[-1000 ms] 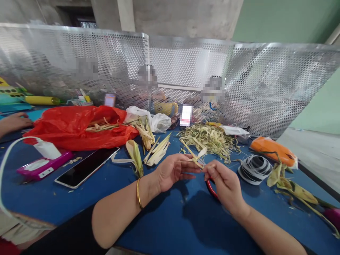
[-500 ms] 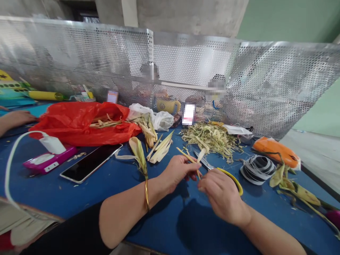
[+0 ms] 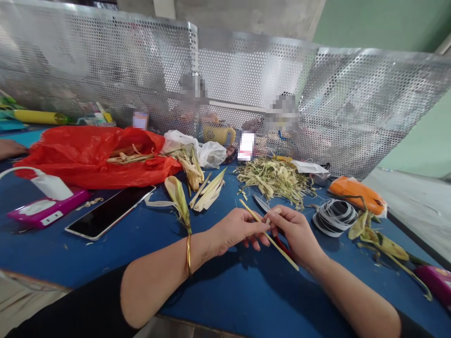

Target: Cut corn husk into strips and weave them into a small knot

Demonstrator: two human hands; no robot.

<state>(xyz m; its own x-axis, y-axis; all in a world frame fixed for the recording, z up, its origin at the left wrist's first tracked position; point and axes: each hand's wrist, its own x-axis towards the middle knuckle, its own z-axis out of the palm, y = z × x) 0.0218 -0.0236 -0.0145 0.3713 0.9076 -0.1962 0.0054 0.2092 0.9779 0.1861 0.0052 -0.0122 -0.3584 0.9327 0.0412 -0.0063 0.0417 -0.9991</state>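
My left hand (image 3: 237, 228), with a gold bangle at the wrist, pinches a thin yellow leaf strip (image 3: 278, 246) that runs diagonally from upper left to lower right. My right hand (image 3: 295, 230) is closed, its fingertips on the same strip; beneath it lie scissors (image 3: 261, 203) with a bare blade and red handles, and the hand may grip them too. Both hands hover just above the blue table (image 3: 225, 286), close together.
A pile of shredded leaf (image 3: 275, 180), cut leaf pieces (image 3: 209, 192), a red plastic bag (image 3: 95, 157) of leaves, a phone (image 3: 109, 212), a pink device (image 3: 45, 210) with a charger, a coil of band (image 3: 333, 215) and an orange pouch (image 3: 355, 193) lie about. Perforated metal screen (image 3: 352, 108) behind; other people beyond it.
The strip now lies long and slanted between both hands. My right hand moved up toward the left hand, and the scissors went from beside it to under it.
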